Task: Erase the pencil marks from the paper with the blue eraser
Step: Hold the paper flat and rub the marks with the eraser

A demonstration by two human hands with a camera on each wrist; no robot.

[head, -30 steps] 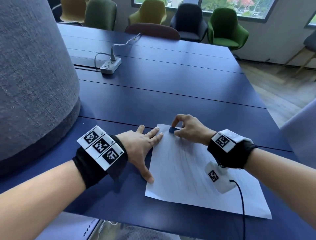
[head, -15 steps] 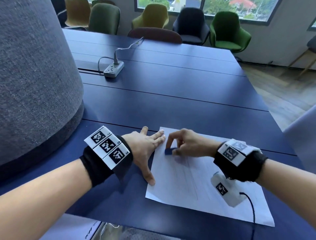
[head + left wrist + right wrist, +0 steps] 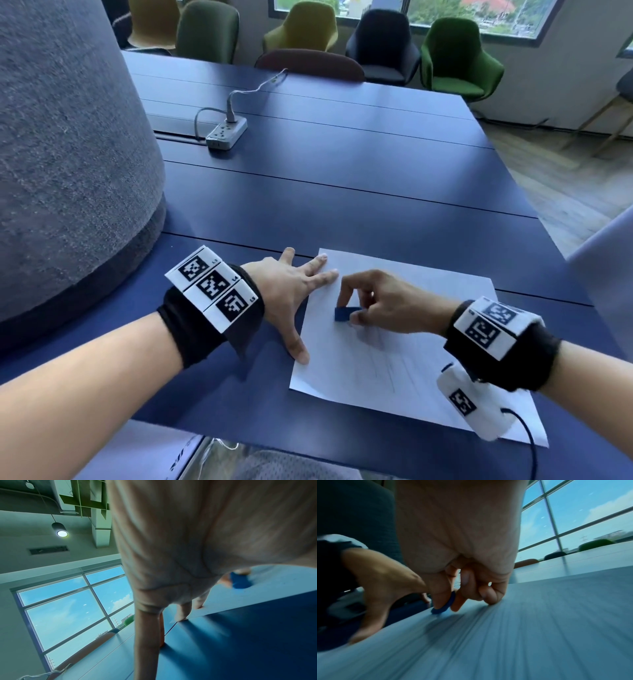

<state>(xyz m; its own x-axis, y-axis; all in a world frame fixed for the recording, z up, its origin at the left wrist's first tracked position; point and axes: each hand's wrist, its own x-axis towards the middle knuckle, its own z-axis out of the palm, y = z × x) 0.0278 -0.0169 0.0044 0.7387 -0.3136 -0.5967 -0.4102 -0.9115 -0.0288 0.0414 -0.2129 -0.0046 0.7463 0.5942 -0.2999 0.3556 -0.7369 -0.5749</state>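
A white sheet of paper (image 3: 428,370) with faint pencil lines lies near the front edge of the dark blue table (image 3: 342,192). My right hand (image 3: 376,301) pinches the small blue eraser (image 3: 344,313) between thumb and fingers and presses it onto the paper's upper left part. The eraser (image 3: 444,606) touches the sheet (image 3: 522,635) in the right wrist view, and the eraser (image 3: 240,581) also shows in the left wrist view. My left hand (image 3: 291,294) lies flat with spread fingers on the paper's left edge, holding it down.
A white power strip (image 3: 226,132) with its cable sits further back on the table. A large grey upholstered form (image 3: 68,154) rises at the left. Several chairs (image 3: 459,58) stand beyond the table's far edge. A light panel (image 3: 606,267) stands at the right.
My right hand has dragged the eraser down the sheet toward me, from the paper's top edge into its upper left area. The left hand stays flat on the paper's edge.
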